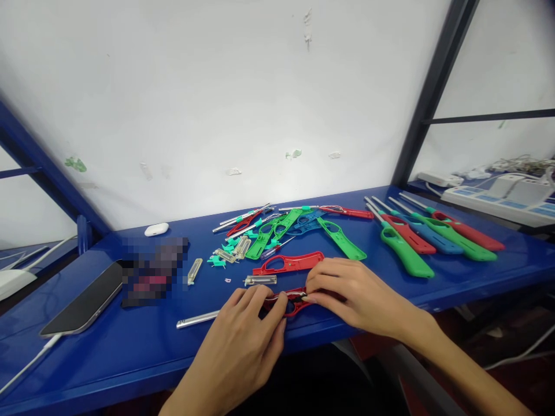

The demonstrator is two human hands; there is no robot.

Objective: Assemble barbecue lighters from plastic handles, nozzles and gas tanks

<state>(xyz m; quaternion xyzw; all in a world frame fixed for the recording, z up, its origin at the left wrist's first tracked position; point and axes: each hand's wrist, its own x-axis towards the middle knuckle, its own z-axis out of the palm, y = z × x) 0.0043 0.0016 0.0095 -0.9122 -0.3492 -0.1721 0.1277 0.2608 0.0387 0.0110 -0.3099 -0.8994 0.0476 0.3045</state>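
A red half-casing of a long-necked gas lighter (pixel 297 310) lies near the table's front edge, trigger loop towards me. My left hand (pixel 245 341) is closed round its neck end. From under those fingers a silvery metal tube (pixel 197 319) sticks out leftward. My right hand (pixel 355 294) pinches with its fingertips at a small black part (pixel 298 298) inside the casing, and covers the handle end. Thin wire shows beside that part. Just behind, a clear fuel tank (pixel 260 280) and a second red casing half (pixel 290 264) lie apart from my hands.
Several finished-looking lighters (pixel 407 254) lie in a row at right. Green casing halves (pixel 342 240), metal tubes (pixel 243 218) and small teal parts (pixel 218 261) are piled behind. Another clear tank (pixel 195 270), a phone (pixel 84 300) on a cable and a white earphone case (pixel 156 230) occupy the left.
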